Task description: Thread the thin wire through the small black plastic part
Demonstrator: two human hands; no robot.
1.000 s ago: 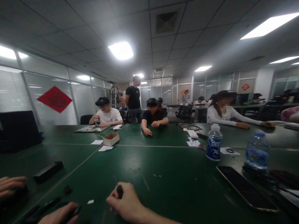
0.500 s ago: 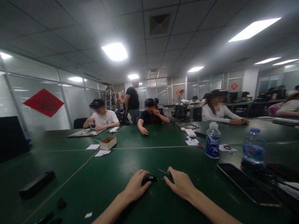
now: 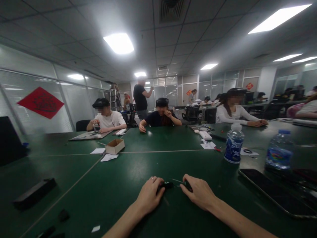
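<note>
My left hand (image 3: 149,195) rests low over the green table, with its fingers closed around a small black object (image 3: 168,184). The object's exact kind is hard to make out, and most of it is hidden by the fingers. To the right, my right hand (image 3: 200,193) is closed on a screwdriver (image 3: 187,185). Its handle is dark, and a thin metal shaft (image 3: 176,180) points left towards the black object. A small gap appears between the shaft's tip and my left hand.
On the right lie a smartphone (image 3: 274,191) and two bottles, one blue-labelled (image 3: 233,145), one clear (image 3: 279,150). A small open box (image 3: 115,147) stands beyond my left hand. A black case (image 3: 35,194) lies at left. Several people sit across the green table (image 3: 99,185).
The view has tilted down slightly and shifted, so bottles and phone sit farther right. Both hands keep their grips. A co-worker opposite has drawn one hand back; a standing person has raised an arm.
</note>
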